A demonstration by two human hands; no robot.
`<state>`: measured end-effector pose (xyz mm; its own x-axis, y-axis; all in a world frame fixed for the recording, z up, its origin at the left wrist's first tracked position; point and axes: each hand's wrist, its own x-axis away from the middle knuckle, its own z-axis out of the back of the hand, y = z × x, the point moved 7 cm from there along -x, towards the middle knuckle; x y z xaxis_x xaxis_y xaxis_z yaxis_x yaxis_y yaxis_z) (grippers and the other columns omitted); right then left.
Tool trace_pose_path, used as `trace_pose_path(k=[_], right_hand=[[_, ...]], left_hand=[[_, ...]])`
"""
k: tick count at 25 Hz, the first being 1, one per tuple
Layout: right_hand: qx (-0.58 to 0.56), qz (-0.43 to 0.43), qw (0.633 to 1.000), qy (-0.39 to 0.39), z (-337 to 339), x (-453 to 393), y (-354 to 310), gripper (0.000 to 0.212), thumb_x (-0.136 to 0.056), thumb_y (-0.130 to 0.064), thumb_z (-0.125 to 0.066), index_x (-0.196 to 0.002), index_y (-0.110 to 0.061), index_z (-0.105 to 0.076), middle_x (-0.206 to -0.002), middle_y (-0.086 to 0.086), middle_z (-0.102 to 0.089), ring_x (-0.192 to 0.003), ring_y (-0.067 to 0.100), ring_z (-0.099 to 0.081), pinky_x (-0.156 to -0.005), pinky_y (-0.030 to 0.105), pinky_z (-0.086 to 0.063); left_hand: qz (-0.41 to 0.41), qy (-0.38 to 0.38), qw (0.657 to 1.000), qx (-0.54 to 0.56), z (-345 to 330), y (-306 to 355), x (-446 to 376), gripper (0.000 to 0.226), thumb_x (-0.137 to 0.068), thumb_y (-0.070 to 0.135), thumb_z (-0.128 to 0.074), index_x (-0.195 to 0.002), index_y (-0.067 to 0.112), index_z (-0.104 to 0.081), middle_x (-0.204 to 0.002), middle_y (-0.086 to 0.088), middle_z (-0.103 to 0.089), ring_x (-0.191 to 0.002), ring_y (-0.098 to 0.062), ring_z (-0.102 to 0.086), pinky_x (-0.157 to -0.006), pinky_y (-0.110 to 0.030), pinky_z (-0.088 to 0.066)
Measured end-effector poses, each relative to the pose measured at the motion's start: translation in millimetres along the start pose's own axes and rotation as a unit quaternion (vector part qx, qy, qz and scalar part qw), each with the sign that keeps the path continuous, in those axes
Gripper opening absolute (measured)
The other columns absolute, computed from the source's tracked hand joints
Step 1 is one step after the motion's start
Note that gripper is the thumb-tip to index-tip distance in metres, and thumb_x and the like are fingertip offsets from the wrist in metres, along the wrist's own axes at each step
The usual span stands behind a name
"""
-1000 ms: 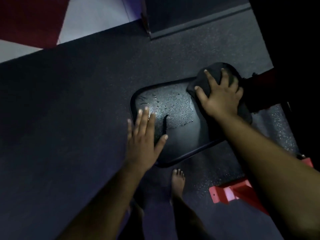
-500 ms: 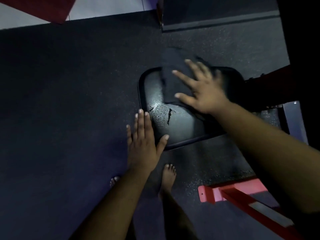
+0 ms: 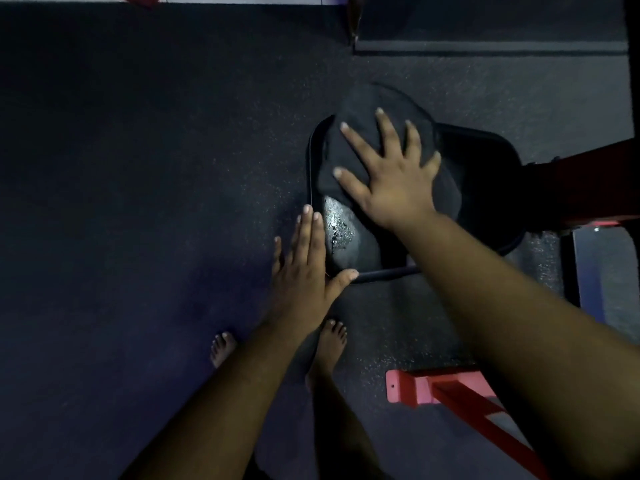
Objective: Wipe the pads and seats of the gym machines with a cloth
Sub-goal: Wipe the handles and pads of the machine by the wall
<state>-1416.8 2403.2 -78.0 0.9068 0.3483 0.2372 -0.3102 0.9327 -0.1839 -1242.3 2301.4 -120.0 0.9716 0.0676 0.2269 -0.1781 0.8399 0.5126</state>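
Note:
A black padded seat of a gym machine fills the middle right. A dark cloth lies spread over its far left part and hangs past the far edge. My right hand presses flat on the cloth with fingers spread. A wet, glistening patch shows on the seat just in front of the cloth. My left hand rests flat on the seat's near left corner, fingers straight, holding nothing.
The red machine frame joins the seat on the right. A red foot bar runs across the floor at lower right. My bare feet stand on the dark rubber floor. A raised dark platform lies beyond.
My right hand has slid the cloth from the seat's right end across to its left end, covering most of the wet patch. My left hand has stayed on the near left corner.

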Motion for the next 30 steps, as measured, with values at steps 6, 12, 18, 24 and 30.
trace_pose_path(k=[6,12,18,24,30], right_hand=[[-0.007,0.016,1.000,0.012,-10,24,-17,0.064,-0.096,-0.075,-0.025,-0.156,-0.053,-0.013,-0.170,-0.005,0.000,-0.155,0.036,-0.001,-0.110,0.076,-0.016],[-0.016,-0.041,0.999,-0.003,-30,134,46,0.064,-0.095,-0.072,-0.032,-0.154,-0.054,-0.019,-0.170,-0.011,-0.003,-0.156,0.027,-0.004,-0.111,0.072,-0.021],[-0.085,-0.268,0.959,0.034,-18,101,114,0.066,-0.093,-0.075,-0.032,-0.154,-0.057,-0.014,-0.170,-0.010,0.004,-0.156,0.028,0.003,-0.113,0.076,-0.006],[-0.023,-0.048,0.998,0.012,-5,54,60,0.067,-0.093,-0.077,-0.028,-0.155,-0.054,-0.013,-0.170,-0.008,0.001,-0.155,0.032,-0.001,-0.111,0.075,-0.012],[-0.092,-0.264,0.956,0.091,-8,122,178,0.062,-0.096,-0.071,-0.038,-0.154,-0.053,-0.025,-0.168,-0.004,-0.010,-0.145,0.035,-0.026,-0.103,0.061,-0.038]], left_hand=[[-0.046,-0.062,0.997,0.014,11,-15,-3,0.103,-0.088,0.079,-0.032,-0.157,0.023,0.020,-0.165,0.007,0.026,-0.154,-0.010,0.014,-0.126,-0.044,0.002],[-0.084,-0.061,0.993,-0.065,25,-14,-9,0.103,-0.088,0.080,-0.031,-0.161,0.019,0.007,-0.169,0.001,0.016,-0.156,-0.013,0.014,-0.126,-0.049,0.002],[-0.154,-0.044,0.980,-0.117,38,-1,-32,0.120,-0.077,0.088,-0.041,-0.162,0.011,-0.005,-0.171,-0.006,0.006,-0.157,-0.018,0.010,-0.126,-0.052,0.000],[-0.166,-0.075,0.973,-0.139,30,33,-50,0.128,-0.074,0.090,-0.045,-0.161,0.009,0.005,-0.170,-0.004,0.014,-0.155,-0.017,0.017,-0.126,-0.051,0.006],[-0.148,-0.059,0.973,-0.168,18,43,-45,0.117,-0.082,0.087,-0.035,-0.161,0.010,0.001,-0.170,-0.005,0.008,-0.156,-0.020,0.013,-0.125,-0.056,0.004]])
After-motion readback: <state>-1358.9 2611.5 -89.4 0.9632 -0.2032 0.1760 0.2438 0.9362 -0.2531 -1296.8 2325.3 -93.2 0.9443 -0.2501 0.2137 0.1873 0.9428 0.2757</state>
